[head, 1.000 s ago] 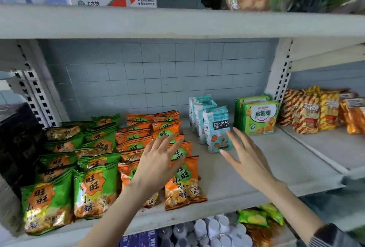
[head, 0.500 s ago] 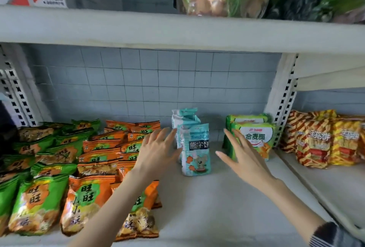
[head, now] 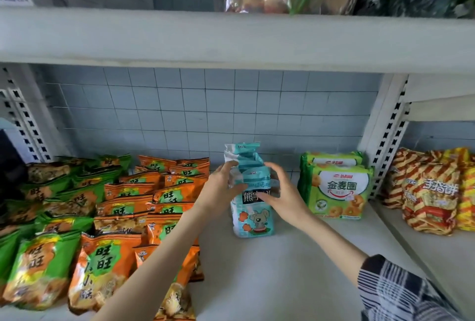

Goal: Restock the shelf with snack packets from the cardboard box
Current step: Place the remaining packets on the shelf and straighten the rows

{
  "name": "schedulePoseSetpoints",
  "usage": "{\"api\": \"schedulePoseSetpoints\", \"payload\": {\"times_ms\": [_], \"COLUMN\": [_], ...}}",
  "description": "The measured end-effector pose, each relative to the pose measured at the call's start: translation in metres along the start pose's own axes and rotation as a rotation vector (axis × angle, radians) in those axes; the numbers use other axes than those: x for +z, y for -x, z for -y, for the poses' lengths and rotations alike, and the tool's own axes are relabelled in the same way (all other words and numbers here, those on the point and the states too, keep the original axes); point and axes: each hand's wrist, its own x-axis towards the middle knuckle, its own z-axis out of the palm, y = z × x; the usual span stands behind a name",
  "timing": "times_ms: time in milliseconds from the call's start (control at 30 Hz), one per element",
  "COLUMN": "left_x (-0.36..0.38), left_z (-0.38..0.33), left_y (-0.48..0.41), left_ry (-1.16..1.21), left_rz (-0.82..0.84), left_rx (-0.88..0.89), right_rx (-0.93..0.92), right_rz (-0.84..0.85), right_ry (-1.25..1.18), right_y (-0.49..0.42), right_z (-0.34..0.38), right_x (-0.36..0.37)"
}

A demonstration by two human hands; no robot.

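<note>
The teal packet (head: pixel 253 218) stands on the shelf (head: pixel 277 277) between orange packets (head: pixel 164 192) and green packs (head: pixel 339 192), left hand (head: pixel 221 188) curled round its left edge, right hand (head: pixel 282 192) round its right. I'd squeeze lightly, keep it upright, square it against the row behind.

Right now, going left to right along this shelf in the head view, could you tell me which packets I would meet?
First green packets → orange packets → teal packets gripped between the left hand and right hand → green-and-white biscuit packs → red-and-yellow striped packets.
</note>
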Motion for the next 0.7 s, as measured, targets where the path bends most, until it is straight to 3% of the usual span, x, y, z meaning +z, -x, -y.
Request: {"api": "schedulePoseSetpoints", "payload": {"times_ms": [200, 367, 500, 600, 700], "left_x": [-0.002, -0.008, -0.017, -0.02, -0.02], "left_z": [0.011, 0.011, 0.007, 0.005, 0.003], "left_y": [-0.006, -0.009, -0.016, -0.018, -0.016], "left_ry": [0.172, 0.347, 0.277, 0.166, 0.198], "left_rz": [-0.07, -0.037, -0.009, 0.019, 0.01], "left_rx": [-0.026, -0.046, -0.082, -0.053, -0.05], "right_rx": [-0.039, 0.091, 0.238, 0.295, 0.306], "right_rz": [-0.042, -0.055, 0.026, 0.106, 0.118], "right_ry": [-0.093, -0.257, -0.358, -0.307, -0.245], "right_y": [-0.008, -0.017, -0.024, -0.027, -0.029], "right_z": [0.002, 0.011, 0.019, 0.026, 0.031], "right_x": [0.004, -0.002, -0.015, -0.024, -0.029]}}
